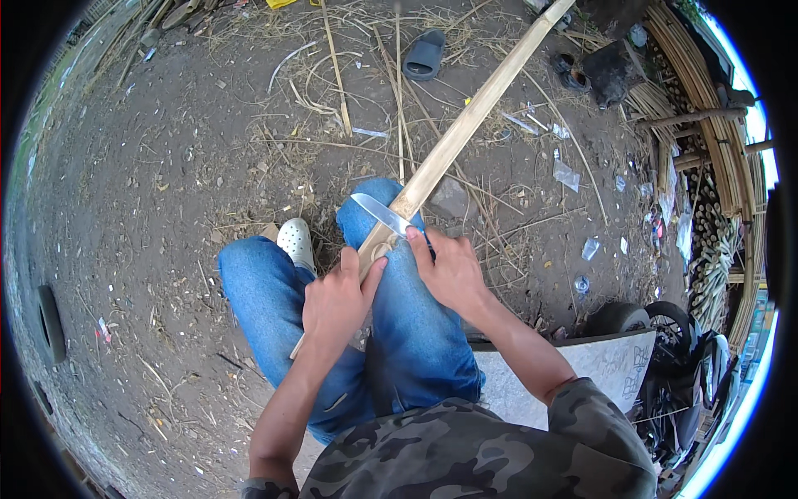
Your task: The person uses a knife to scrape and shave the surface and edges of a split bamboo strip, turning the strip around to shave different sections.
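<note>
A long split bamboo strip (465,126) slants from between my knees up to the far right, its near end resting over my thigh. My left hand (337,299) is closed round that near end, thumb on top. In my right hand (449,270) is a knife (378,213), its handle hidden by the fingers. The blade lies across the strip, pointing to the upper left, just beyond my left hand. A curled shaving (382,248) sits by the blade on the strip.
I sit on a pale slab (573,366). Thin bamboo strips (399,108) and plastic scraps litter the dirt floor. A dark slipper (424,55) lies ahead. Bundled bamboo (706,125) is stacked along the right, with a wheel (667,324) below it. A tyre (51,324) stands at far left.
</note>
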Demonstrator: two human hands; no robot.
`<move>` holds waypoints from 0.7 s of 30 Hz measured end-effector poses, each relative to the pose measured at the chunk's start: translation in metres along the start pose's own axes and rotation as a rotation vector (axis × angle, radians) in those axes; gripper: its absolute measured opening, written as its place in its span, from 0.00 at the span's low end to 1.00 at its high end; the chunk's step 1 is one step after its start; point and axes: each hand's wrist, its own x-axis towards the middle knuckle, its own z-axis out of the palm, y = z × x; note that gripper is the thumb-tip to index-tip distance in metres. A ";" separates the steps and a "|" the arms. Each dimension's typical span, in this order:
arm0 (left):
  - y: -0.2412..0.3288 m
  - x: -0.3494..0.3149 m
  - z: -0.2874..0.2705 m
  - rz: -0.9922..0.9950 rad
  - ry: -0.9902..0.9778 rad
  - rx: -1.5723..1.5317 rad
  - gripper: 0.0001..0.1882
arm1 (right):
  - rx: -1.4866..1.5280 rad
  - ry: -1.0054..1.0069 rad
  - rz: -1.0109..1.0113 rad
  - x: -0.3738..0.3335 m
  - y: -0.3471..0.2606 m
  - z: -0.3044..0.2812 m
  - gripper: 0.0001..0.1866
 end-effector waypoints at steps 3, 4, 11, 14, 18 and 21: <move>0.003 0.000 -0.001 0.004 -0.014 -0.007 0.22 | 0.054 0.101 0.038 0.015 0.008 -0.017 0.28; 0.002 -0.002 -0.003 -0.015 -0.019 -0.011 0.23 | 0.086 0.094 0.083 0.024 0.010 -0.021 0.29; -0.004 -0.011 -0.008 -0.052 -0.060 -0.112 0.22 | 0.406 0.450 0.048 0.070 0.016 -0.053 0.25; -0.009 -0.013 -0.028 -0.009 -0.046 -0.068 0.23 | 0.332 0.431 -0.012 0.066 -0.003 -0.073 0.21; -0.018 -0.019 -0.069 0.008 -0.033 0.014 0.24 | 0.175 0.347 -0.213 0.063 -0.010 -0.085 0.20; -0.032 -0.025 -0.094 0.004 -0.107 0.030 0.24 | -0.036 0.335 -0.437 0.067 0.000 -0.085 0.20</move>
